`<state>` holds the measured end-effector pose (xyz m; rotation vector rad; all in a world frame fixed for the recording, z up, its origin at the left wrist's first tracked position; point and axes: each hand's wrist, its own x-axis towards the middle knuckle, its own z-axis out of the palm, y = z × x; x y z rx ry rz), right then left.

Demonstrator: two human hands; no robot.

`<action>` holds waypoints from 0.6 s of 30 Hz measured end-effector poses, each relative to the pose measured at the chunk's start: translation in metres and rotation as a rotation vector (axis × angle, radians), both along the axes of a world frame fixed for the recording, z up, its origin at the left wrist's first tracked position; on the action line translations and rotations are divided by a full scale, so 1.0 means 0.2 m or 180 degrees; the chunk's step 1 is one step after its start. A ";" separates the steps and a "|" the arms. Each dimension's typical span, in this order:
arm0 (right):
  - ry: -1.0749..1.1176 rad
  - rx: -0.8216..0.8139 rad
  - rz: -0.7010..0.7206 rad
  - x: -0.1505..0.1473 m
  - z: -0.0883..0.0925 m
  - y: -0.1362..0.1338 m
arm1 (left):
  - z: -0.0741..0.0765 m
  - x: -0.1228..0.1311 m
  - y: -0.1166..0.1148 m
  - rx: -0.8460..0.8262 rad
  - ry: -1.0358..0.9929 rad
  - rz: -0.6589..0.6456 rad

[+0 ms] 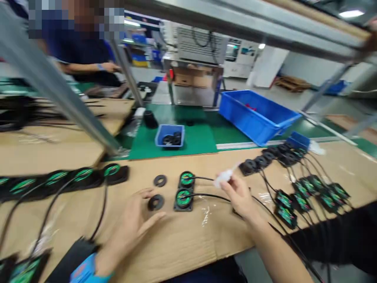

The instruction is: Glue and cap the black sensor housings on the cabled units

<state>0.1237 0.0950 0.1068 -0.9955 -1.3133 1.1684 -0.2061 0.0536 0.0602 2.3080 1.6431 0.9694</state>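
Brown cardboard (182,239) covers your bench, with a cabled twin-round housing (189,208) lying between your hands.

Your left hand (134,218) is spread, the lower black ring (160,204) sitting between thumb and fingers; whether they touch it, I cannot tell. Your right hand (240,196) pinches a whitish nozzle bottle (223,177), its thin tip (236,166) slanting up and away from the housing. Squeeze too hard with it tilted, and any liquid inside could drip onto the green circuit boards (183,198). Catch a black cable (210,195) with your right forearm and the housing could be dragged askew; a stray left thumb could knock the ring aside. Flat, dark rings and slender, bending cables contrast with the housing's square-cornered frame.
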 end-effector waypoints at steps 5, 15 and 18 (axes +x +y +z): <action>0.0216 -0.0234 0.0242 -0.05 -0.15 -0.17 | 0.02 0.23 0.03 -0.0815 -0.0710 -0.0412; 0.0598 -0.0587 0.0110 -0.11 -0.14 0.05 | 0.02 0.33 0.13 -0.0837 -0.0807 -0.0553; 0.0916 -0.0719 0.0110 -0.19 -0.06 0.06 | 0.03 0.34 0.09 -0.0388 -0.0785 -0.0687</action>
